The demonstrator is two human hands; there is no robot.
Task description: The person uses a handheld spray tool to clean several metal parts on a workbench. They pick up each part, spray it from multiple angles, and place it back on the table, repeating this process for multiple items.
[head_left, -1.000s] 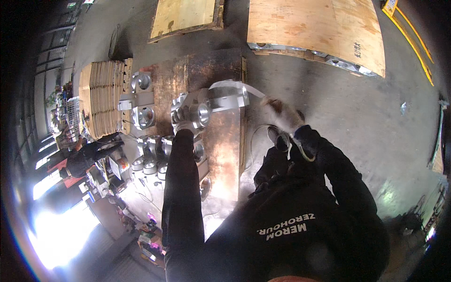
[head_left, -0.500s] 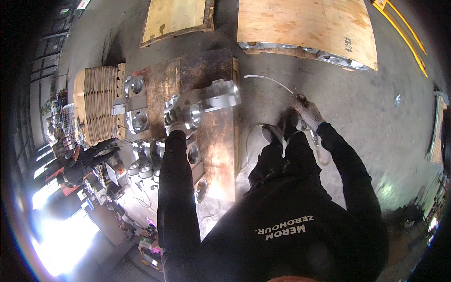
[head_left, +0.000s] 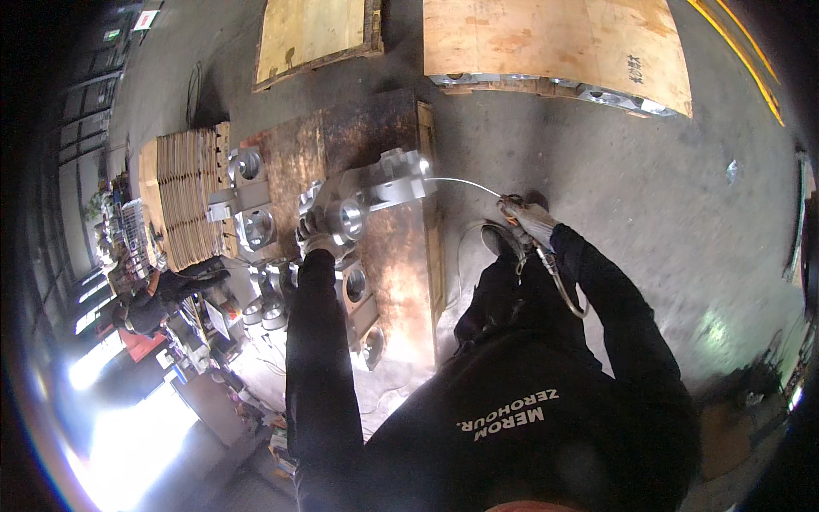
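My left hand (head_left: 314,234), in a light glove, is closed around the near end of a silvery machined metal part (head_left: 394,181) with round bores. The part lies across the worn wooden bench top (head_left: 397,282), its far end near the right edge. In my gloved right hand (head_left: 536,225) is an air blow gun (head_left: 510,205) with a long thin nozzle tube (head_left: 469,182). The tube's tip meets or nearly meets the part's right end; contact is hard to make out. A hose (head_left: 563,294) hangs in a loop from the gun.
More bored metal parts (head_left: 253,200) stand at the bench's left and near side. Beside them is a stack of cardboard sheets (head_left: 189,194). Wooden crates (head_left: 554,38) stand on the floor ahead. A co-worker (head_left: 145,311) is at the far left by a cluttered table.
My right hand has moved left with the air blow gun, bringing the nozzle tube's tip to the metal part's right end. My left hand stays on the part.
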